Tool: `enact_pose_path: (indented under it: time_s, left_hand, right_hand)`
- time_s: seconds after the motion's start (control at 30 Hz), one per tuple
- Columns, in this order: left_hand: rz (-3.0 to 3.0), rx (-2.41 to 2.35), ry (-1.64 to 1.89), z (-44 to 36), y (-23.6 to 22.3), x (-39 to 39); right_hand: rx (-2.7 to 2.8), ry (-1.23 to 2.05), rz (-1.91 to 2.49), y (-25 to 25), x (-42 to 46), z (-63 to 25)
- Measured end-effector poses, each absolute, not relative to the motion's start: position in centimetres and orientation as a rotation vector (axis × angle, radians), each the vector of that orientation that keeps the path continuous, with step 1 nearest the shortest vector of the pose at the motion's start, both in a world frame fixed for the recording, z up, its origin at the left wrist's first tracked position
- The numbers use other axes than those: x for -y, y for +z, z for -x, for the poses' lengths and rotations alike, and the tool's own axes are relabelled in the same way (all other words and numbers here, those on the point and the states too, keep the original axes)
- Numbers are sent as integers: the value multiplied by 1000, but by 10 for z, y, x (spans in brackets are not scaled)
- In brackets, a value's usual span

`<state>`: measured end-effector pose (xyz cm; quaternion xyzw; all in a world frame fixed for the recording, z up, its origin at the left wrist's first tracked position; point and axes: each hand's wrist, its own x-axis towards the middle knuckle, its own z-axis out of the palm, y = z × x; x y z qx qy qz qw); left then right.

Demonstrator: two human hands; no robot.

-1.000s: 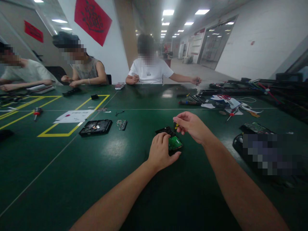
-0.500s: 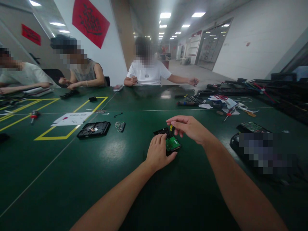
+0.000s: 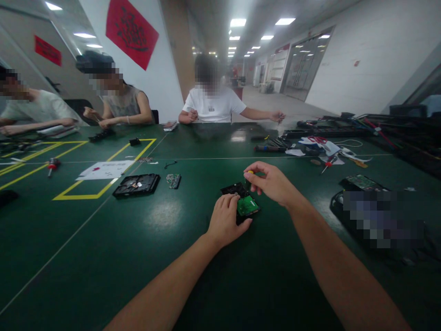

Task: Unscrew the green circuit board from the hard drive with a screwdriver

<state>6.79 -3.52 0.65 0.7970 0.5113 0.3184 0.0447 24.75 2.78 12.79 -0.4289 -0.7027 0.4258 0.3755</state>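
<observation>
A hard drive (image 3: 247, 207) with a green circuit board facing up lies on the table ahead of me. My left hand (image 3: 224, 220) holds it steady, fingers over its left side and thumb along its near edge. Pinched in the fingertips of my right hand (image 3: 269, 183) is a small screwdriver (image 3: 251, 173); its yellow end shows, and its shaft points down at the far part of the drive. The tip is too small to make out. A loose circuit board (image 3: 173, 180) and an open black drive casing (image 3: 137, 185) lie to the left.
The green table (image 3: 165, 266) carries yellow tape marks and a white paper (image 3: 105, 170). Tools and cables (image 3: 320, 146) crowd the right back, with a red-handled screwdriver (image 3: 329, 164). Another board (image 3: 365, 182) lies at right. Several people sit across the table.
My right hand has shifted slightly, and its fingers now wrap more of the screwdriver's yellow end. My left hand stays on the hard drive. The whole view has moved a little.
</observation>
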Motion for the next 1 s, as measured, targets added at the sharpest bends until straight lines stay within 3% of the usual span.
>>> enact_pose_path:
  time_s: [0.23,1.0]
  left_hand:
    - [-2458,-1505,966,-66,9,34]
    - [-2518,-1451,1001,-64,-3,28]
  right_hand:
    - [1634,1246,1065,131,-25,-243]
    - [1852,1142,1028,138,-23,-250]
